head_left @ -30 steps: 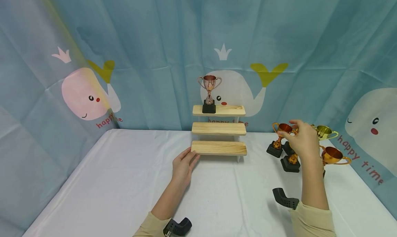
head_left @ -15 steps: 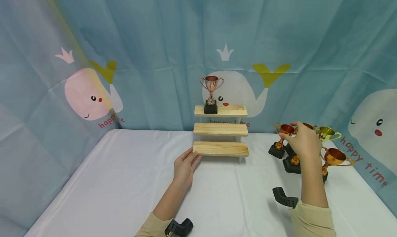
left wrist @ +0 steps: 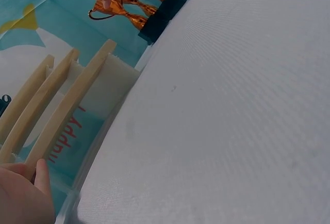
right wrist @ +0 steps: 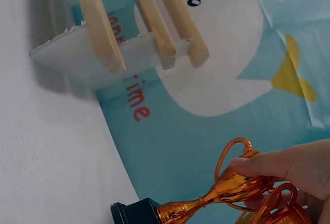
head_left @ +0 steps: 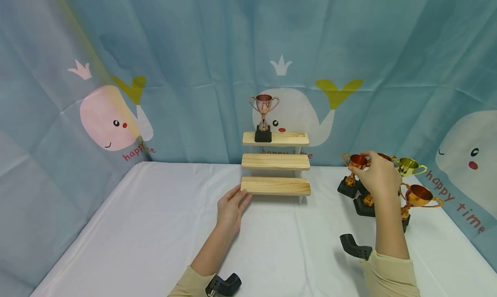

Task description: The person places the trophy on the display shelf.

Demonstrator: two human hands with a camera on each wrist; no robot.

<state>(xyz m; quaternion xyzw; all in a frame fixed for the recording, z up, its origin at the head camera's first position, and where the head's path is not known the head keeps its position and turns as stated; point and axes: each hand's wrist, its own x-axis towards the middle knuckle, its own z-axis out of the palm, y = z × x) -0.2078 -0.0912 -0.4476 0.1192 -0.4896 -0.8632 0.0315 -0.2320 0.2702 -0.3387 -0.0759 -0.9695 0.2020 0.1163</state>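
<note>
A three-tier wooden display shelf (head_left: 275, 186) stands at the back middle of the table. My left hand (head_left: 229, 210) grips the left end of its lowest plank, thumb and fingers about the edge. On the top plank, at its left, a rose-gold trophy (head_left: 263, 115) stands upright on a black base. My right hand (head_left: 378, 174) pinches the cup of an orange-bronze trophy (right wrist: 232, 185), the thumb on its near side and fingers behind. Its black base (head_left: 347, 187) shows beside the other trophies. Part of the group is hidden behind the right hand.
Close about the right hand stand a gold trophy (head_left: 408, 166), an orange trophy (head_left: 419, 195) and another with its black base (head_left: 364, 206) in front. A white cloth (head_left: 155, 228) covers the table. A blue curtain (head_left: 186, 115) with whale prints hangs behind.
The held trophy's base has shifted very slightly right towards the others. Both hands stay nearly in place, and the head view has moved a little.
</note>
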